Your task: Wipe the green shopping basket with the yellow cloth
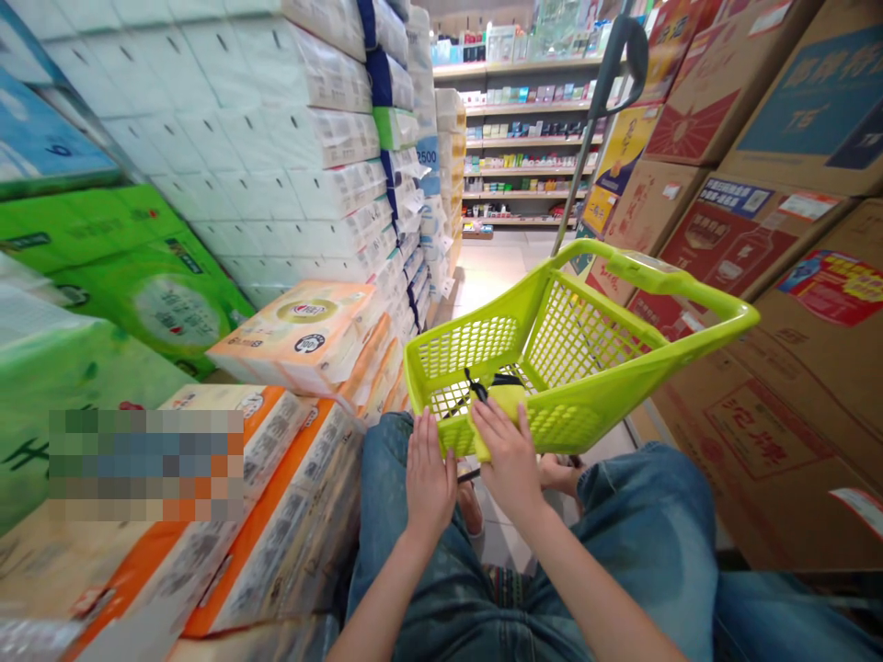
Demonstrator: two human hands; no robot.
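The lime-green plastic mesh shopping basket (579,354) sat just beyond both hands, its long axis running away to the far right. The left hand (429,473) lay flat, fingers open, against the near rim; the right hand (509,455) curled over that rim.

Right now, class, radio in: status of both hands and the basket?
Left hand flat on basket near rim. Right hand gripping the rim. Tissue packs close left, cartons right.
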